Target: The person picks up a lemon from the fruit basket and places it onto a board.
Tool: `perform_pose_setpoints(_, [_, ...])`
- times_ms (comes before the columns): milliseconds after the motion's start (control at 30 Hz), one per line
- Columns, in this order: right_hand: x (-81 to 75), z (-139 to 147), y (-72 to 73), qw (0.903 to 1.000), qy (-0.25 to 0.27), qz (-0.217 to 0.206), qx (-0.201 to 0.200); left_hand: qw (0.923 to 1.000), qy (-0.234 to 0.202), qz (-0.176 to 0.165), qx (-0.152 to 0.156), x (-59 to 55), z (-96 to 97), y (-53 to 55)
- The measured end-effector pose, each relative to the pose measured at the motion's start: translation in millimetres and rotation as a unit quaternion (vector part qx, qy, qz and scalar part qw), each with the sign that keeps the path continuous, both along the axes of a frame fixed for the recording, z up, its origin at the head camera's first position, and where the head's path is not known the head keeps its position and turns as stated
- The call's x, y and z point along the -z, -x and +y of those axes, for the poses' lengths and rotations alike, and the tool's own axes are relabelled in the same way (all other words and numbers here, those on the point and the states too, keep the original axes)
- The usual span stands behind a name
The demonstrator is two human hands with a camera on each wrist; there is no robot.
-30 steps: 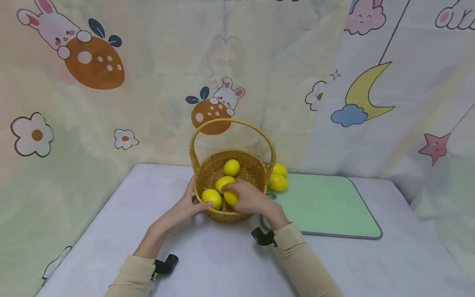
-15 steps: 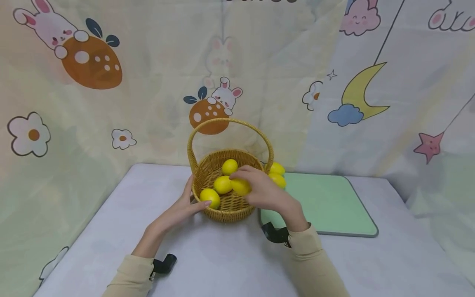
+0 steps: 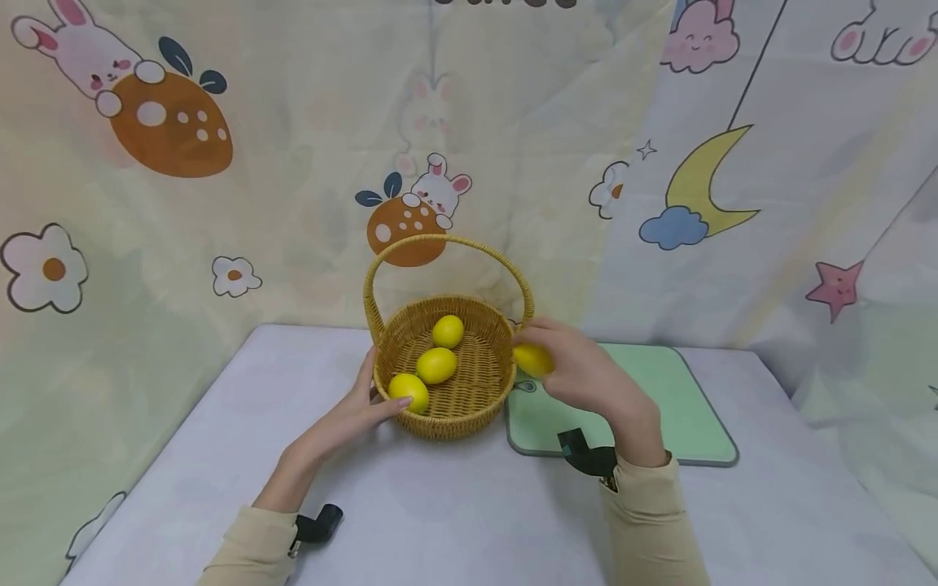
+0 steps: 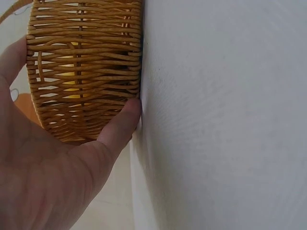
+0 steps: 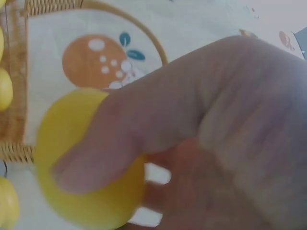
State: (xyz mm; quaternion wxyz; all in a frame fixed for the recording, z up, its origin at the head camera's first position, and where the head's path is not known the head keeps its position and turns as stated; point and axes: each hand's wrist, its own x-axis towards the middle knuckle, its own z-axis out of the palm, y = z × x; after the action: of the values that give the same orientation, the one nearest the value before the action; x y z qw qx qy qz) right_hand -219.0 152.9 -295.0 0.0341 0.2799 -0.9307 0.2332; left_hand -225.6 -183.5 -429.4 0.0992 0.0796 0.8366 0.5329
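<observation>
A wicker basket (image 3: 476, 391) with a tall arched handle stands on the table, three lemons (image 3: 436, 365) inside it. At its left side my left hand (image 3: 359, 411) grips the wall, thumb reaching over the front rim. The left wrist view has this hand (image 4: 57, 167) spanning the basket's woven side (image 4: 91, 62), one digit low by the tabletop. My right hand (image 3: 589, 370) holds another lemon (image 3: 534, 359) just outside the right rim. Up close in the right wrist view, the thumb lies across that lemon (image 5: 62, 134), with fingers on its far side.
A green cutting board (image 3: 652, 407) with a grey edge lies right of the basket, partly under the right hand. At the right wrist view's lower left edge, a lemon (image 5: 7, 203) shows outside the basket. A printed cloth backdrop (image 3: 308, 203) hangs behind the white table (image 3: 454, 513).
My right hand has lifted a lemon from the basket and carried it right, past the rim, over the board's near-left part. My left hand keeps its hold on the basket.
</observation>
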Motion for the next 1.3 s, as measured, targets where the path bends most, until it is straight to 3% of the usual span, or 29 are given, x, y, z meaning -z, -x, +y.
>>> perform_pose_setpoints(267, [20.3, 10.6, 17.8, 0.9985, -0.045, -0.027, 0.012, 1.0, 0.006, -0.002, -0.004, 1.8, -0.2, 1.2])
perform_pose_setpoints(433, [41.1, 10.9, 35.1, 0.9964, -0.07, -0.047, -0.004, 1.0, 0.004, 0.001, -0.003, 2.0, 0.0, 2.0])
perform_pose_setpoints(567, [48.1, 12.5, 42.0, 0.9956, -0.079, -0.048, -0.016, 1.0, 0.001, 0.007, -0.002, 1.3, 0.3, 3.0])
perform_pose_setpoints(933, [69.4, 11.7, 47.5, 0.9951, -0.069, -0.071, 0.004, 1.0, -0.004, 0.006, 0.0, 1.4, 0.6, 1.1])
perform_pose_setpoints(1300, [71.0, 9.2, 48.7, 0.9961, -0.061, -0.059, 0.024, 0.9999, -0.009, 0.011, 0.002, 1.9, -0.7, 0.7])
